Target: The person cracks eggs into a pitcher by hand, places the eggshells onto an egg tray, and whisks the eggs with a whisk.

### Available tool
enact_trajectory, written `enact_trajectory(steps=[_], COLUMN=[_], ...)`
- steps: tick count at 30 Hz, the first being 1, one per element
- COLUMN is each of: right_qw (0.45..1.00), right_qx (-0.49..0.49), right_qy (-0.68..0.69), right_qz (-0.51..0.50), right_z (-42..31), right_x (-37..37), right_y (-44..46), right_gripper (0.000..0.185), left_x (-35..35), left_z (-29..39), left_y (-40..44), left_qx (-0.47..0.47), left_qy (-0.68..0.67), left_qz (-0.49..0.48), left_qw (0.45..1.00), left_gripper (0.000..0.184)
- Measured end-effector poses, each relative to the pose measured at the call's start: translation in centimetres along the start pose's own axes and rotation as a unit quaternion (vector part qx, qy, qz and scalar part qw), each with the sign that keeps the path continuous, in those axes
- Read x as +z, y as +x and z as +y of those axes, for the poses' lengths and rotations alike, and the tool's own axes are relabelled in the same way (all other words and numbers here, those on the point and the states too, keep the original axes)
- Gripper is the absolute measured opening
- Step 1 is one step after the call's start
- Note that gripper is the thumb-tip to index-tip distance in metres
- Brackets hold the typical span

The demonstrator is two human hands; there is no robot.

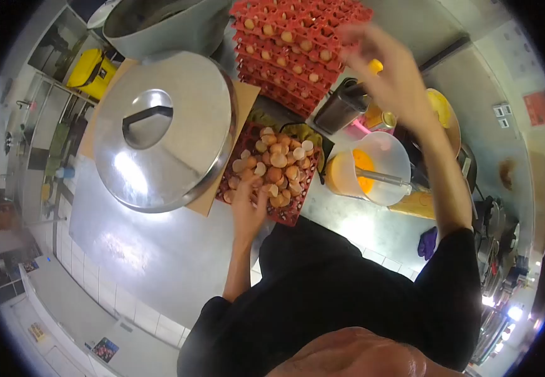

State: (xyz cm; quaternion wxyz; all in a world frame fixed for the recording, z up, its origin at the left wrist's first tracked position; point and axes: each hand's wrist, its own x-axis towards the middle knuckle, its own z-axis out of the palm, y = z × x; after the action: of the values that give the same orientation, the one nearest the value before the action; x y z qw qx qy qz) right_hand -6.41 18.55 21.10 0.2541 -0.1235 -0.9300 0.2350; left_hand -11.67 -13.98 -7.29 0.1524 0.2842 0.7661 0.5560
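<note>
My left hand (250, 204) rests at the near side of a heap of cracked eggshells (278, 160). Its fingers are apart among the shells. Under the heap lies a red egg tray (288, 217). My right hand (388, 72) is raised beside a tall stack of red egg trays (291, 47), its fingers blurred but stretched apart. Whole brown eggs (287, 36) show in the stack. To the right stands a translucent pitcher (393, 154) of orange-yellow liquid egg (363, 169), with a metal-shafted tool (382, 178) leaning in it.
A big steel lid (178, 138) lies on cardboard (244, 103) at the left. Behind it stands a large metal pot (165, 28). A dark container (338, 110) sits between the tray stack and the pitcher. A purple cloth (427, 243) lies near the counter's right edge.
</note>
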Motion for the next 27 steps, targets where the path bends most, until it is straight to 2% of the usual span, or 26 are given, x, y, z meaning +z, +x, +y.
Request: enact_trajectory(steps=[2,4,6,9,12,15,18,21,24,27], right_qw=[0.985,0.967,0.931,0.889,0.858,0.832,0.826,0.835,0.828,0.861], right_qx=[-0.053,0.089,0.295,0.426,0.45,0.432,0.402,0.33,0.249,0.221], right_qy=[-0.15,-0.237,-0.142,0.106,0.205,0.332,0.382,0.431,0.502,0.456], right_qz=[0.064,-0.023,-0.162,-0.132,-0.139,-0.101,-0.099,-0.09,0.017,0.028], right_z=[11.1,18.5,24.6,21.6,24.7,27.6,30.5,32.4,22.9,21.7], right_x=[-1.7,-3.1,-3.2,-2.5,-2.6,-2.6,-2.5,-1.3,-1.5,-3.5], right_y=[5.5,10.0,13.0,12.0,12.2,13.2,14.7,16.9,15.6,15.6], right_gripper=[0.047,0.051,0.049,0.031,0.028,0.023,0.018,0.024,0.02,0.022], left_x=[1.2,1.8,2.2,1.9,1.6,1.0,0.7,1.0,0.8,-0.3], left_z=[1.3,2.9,4.0,3.9,2.0,1.3,0.8,0.3,1.1,2.7], left_y=[0.3,0.5,1.1,0.6,-0.5,-1.5,-2.5,-3.2,-4.5,-6.5], left_qx=[0.033,0.03,0.028,0.012,-0.007,-0.013,-0.018,0.004,0.003,0.001], left_qy=[-0.022,-0.03,-0.042,-0.054,-0.05,-0.042,-0.031,-0.021,-0.038,-0.019], left_qz=[-0.021,-0.037,-0.043,-0.042,-0.035,-0.025,-0.028,-0.018,-0.018,-0.013], left_qw=[0.999,0.998,0.998,0.998,0.998,0.999,0.999,1.0,0.999,1.0], left_gripper=[0.033,0.033,0.033,0.034,0.033,0.031,0.031,0.033,0.035,0.037])
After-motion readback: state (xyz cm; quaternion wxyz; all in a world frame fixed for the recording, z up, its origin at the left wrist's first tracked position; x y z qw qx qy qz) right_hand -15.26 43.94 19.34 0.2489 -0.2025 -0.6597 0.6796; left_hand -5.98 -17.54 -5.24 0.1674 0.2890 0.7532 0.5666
